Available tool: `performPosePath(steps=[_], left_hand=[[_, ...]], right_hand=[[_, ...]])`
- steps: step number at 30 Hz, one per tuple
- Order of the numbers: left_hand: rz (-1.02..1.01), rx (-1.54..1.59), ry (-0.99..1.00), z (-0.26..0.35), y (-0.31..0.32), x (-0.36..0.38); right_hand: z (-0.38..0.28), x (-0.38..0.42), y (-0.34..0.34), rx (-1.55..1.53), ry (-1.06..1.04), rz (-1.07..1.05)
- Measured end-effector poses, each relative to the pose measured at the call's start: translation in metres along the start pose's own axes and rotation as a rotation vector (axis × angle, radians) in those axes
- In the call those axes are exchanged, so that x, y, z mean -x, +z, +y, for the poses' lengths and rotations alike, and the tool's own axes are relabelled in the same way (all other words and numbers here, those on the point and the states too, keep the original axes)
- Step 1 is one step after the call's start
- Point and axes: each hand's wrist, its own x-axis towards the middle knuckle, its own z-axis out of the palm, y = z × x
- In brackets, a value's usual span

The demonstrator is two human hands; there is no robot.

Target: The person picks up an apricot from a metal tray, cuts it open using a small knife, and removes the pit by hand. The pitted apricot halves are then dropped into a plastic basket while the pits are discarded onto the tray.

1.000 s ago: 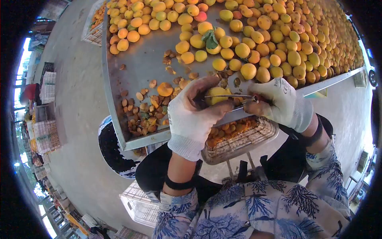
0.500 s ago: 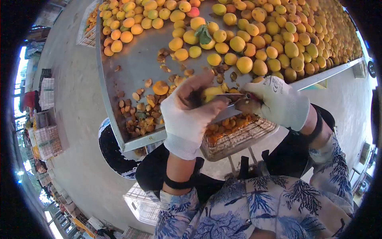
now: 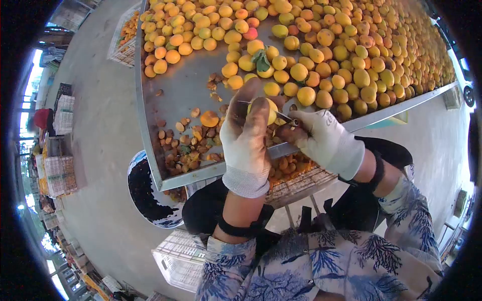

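Note:
My left hand, in a white glove with soiled fingers, is closed around a yellow apricot. In my right hand, also gloved, is a small knife. Its thin blade runs left toward the apricot and passes partly behind my left fingers. How deep the blade sits in the fruit is hidden. Both hands are above the near edge of a metal sorting table. Pits and cut apricot pieces lie to the left of my left hand.
Whole apricots cover the far and right parts of the table. Below its near edge, a crate holds orange apricot pieces. A bucket with a dark inside and a white crate stand on the floor.
My left hand has turned more upright, its thumb now across the apricot. My right hand and the knife have moved slightly left. The whole view has shifted a little.

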Motion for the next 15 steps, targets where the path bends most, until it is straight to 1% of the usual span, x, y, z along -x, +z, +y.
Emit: performPosePath(steps=[1, 3, 4, 5, 7, 8, 9, 11, 12, 13, 14, 15], left_hand=[[-0.064, 0.063, -0.019, 0.001, 0.000, 0.001], [-0.053, 0.039, -0.036, -0.008, -0.004, -0.003], [-0.045, 0.017, -0.047, -0.011, -0.005, -0.005], [-0.052, 0.022, -0.042, -0.012, -0.005, -0.007], [0.014, -0.098, -0.029, -0.008, -0.001, -0.010], [0.015, -0.091, -0.022, -0.004, 0.001, -0.010], [-0.005, -0.094, -0.030, 0.002, 0.004, -0.008], [-0.013, -0.097, -0.041, 0.005, 0.003, -0.006], [-0.026, -0.103, -0.038, 0.003, 0.001, -0.007], [-0.040, -0.110, -0.035, 0.001, -0.002, -0.007], [-0.036, -0.110, -0.041, 0.000, -0.005, -0.006], [-0.061, -0.039, -0.066, 0.000, -0.008, -0.006]], right_hand=[[0.005, -0.001, 0.007, 0.000, -0.001, 0.000], [0.018, -0.002, 0.024, 0.191, -0.052, 0.080], [0.020, -0.006, 0.027, 0.112, -0.117, 0.138], [0.021, -0.008, 0.027, 0.119, -0.120, 0.143], [0.021, -0.014, 0.026, -0.028, -0.176, 0.165], [0.019, -0.012, 0.028, -0.245, -0.130, 0.097], [0.016, -0.011, 0.027, -0.238, -0.137, 0.090], [0.009, -0.009, 0.026, -0.482, 0.081, -0.008], [0.008, -0.009, 0.026, -0.653, 0.143, -0.047], [0.005, -0.008, 0.022, -0.656, 0.151, -0.050], [0.001, -0.007, 0.015, -0.823, 0.178, -0.174], [-0.004, -0.006, 0.009, -0.989, 0.201, -0.298]])
